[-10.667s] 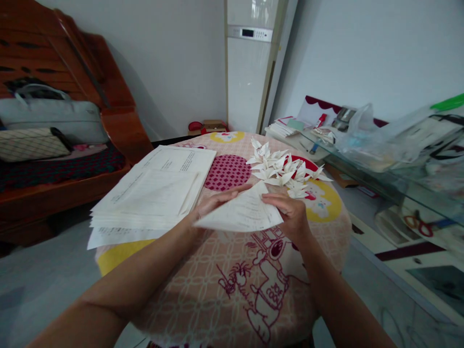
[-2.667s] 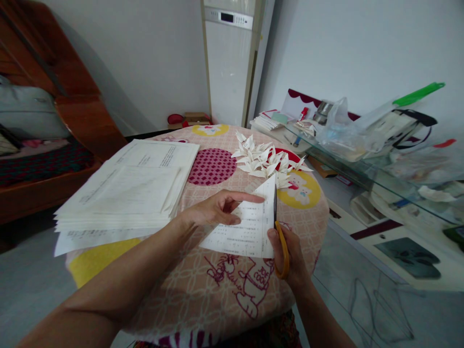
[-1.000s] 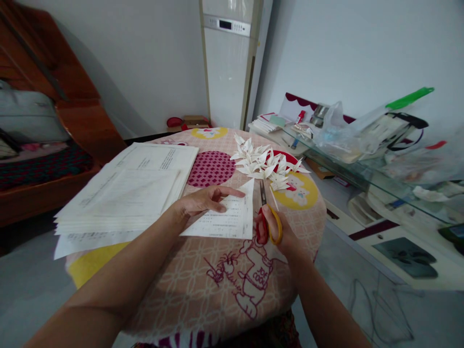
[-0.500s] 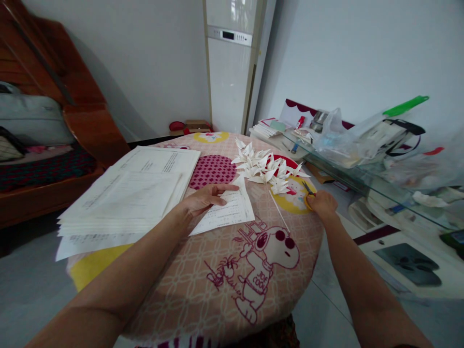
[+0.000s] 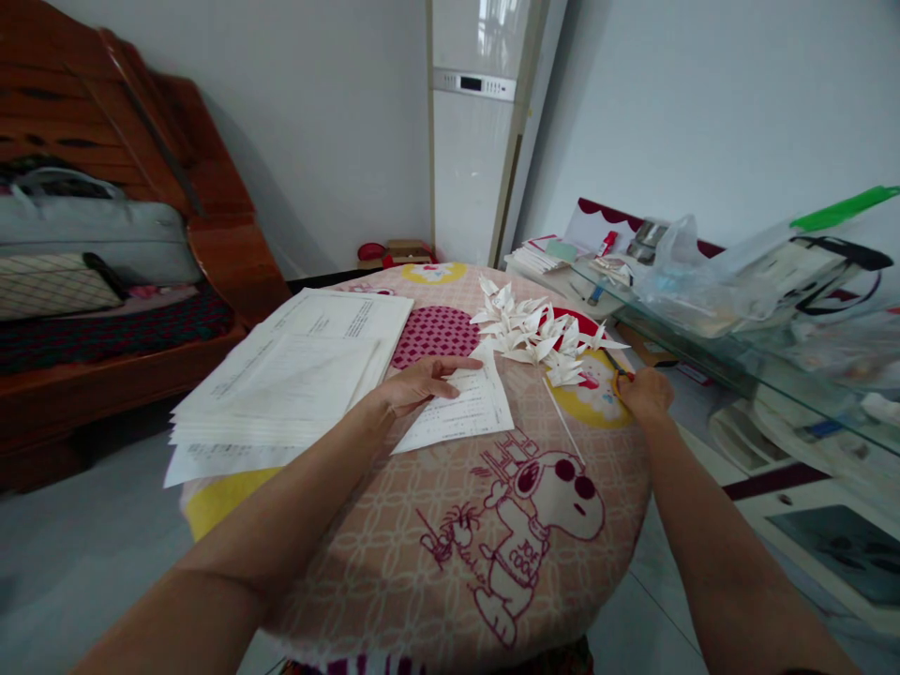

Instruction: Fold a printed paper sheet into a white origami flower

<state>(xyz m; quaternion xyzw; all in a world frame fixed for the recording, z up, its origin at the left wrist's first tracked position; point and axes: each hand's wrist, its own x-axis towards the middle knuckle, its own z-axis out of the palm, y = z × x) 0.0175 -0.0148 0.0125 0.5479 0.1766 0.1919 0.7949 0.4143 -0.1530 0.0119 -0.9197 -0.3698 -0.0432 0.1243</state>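
Observation:
My left hand [image 5: 420,382] grips a folded white sheet of printed paper [image 5: 472,405] by its left side, thumb over the printed face. The sheet rests on the cloth-covered table. At the table's right edge, my right hand [image 5: 645,392] is closed around the yellow handles of a pair of scissors [image 5: 619,375]. The blades point away, beside a heap of white folded paper cranes [image 5: 538,328]. A thin strip of white paper [image 5: 563,422] lies on the cloth between my hands.
A thick stack of printed sheets [image 5: 295,356] stands on the left of the table [image 5: 380,562]. Right of it is a glass shelf [image 5: 738,361] holding plastic bags [image 5: 685,272]. A wooden bench [image 5: 232,253] with a grey bag [image 5: 105,234] stands at the left.
The whole view has shifted slightly, so things appear further right. My left hand keeps the paper, and my right hand keeps the scissors near the table's edge.

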